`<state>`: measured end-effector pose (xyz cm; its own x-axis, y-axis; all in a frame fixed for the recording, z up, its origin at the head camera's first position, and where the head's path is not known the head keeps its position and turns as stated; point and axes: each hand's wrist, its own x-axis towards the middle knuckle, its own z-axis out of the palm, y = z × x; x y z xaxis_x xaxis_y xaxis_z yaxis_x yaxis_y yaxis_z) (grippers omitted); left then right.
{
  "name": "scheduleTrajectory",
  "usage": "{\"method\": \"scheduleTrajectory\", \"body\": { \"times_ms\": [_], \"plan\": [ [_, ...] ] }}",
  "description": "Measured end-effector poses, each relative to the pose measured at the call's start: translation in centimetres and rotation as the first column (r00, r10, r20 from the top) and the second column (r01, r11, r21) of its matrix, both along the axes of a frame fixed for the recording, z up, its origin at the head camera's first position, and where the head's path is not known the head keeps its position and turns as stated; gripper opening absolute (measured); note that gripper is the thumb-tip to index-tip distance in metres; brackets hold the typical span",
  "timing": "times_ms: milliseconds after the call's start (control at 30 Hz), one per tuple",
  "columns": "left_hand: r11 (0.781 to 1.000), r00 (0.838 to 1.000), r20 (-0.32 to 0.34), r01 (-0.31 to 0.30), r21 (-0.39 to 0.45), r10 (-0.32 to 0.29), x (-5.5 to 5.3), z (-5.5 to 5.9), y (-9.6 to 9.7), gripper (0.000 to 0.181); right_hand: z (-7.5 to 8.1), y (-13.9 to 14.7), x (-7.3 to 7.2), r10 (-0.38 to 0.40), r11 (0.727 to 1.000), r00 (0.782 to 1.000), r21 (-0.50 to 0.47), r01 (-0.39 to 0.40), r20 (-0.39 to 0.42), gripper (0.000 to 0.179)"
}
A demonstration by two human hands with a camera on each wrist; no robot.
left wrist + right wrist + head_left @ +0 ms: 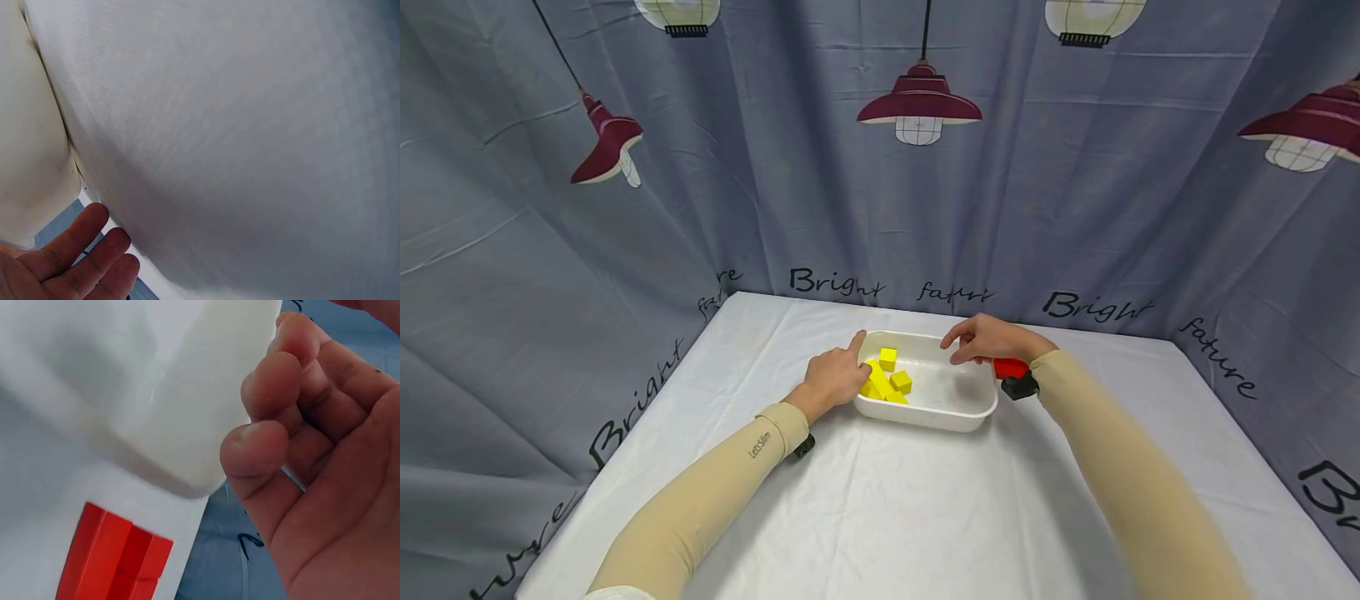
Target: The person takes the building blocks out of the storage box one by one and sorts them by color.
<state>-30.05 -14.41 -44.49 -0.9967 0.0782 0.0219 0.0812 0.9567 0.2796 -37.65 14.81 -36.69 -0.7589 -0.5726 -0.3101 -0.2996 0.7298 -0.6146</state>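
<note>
A white rectangular tray (936,419) sits in front of me with several yellow blocks (901,382) gathered at its left end, some cubes and some longer. My left hand (833,380) is at the tray's left end. Its index finger stretches along the rim toward the far corner, and its thumb reaches over the yellow blocks. In the left wrist view, three loosely bent fingers (87,240) hang outside the tray wall. Over the right end is my right hand (992,338), fingers loosely bent and nothing between them. Its fingertips (253,447) overlap the tray's edge in the right wrist view.
Red blocks (1011,368) lie on the table just right of the tray, partly hidden by the right wrist in the head view. A white cloth covers the table (887,517). Behind it hangs a grey curtain (820,192) printed with lamps and lettering.
</note>
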Motion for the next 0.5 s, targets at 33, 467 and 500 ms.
{"method": "scheduleTrajectory", "body": {
  "times_ms": [33,467,500],
  "plan": [
    [1.0,1.0,0.0,0.001,0.001,-0.001,0.0,0.0,0.0,0.068,0.0,-0.2,-0.1,0.004,1.0,1.0,0.0,-0.004,0.011,0.044],
    [1.0,1.0,0.011,-0.002,0.005,0.002,0.2,0.4,0.1,0.068,-1.6,-2.9,-1.0,0.096,0.995,0.99,-0.023,-0.095,0.105,0.039],
    [1.0,1.0,0.012,-0.002,0.003,0.002,0.2,0.4,0.1,0.068,-1.7,-3.1,-1.0,0.096,0.995,0.989,-0.026,-0.094,0.116,0.039]
  ]
}}
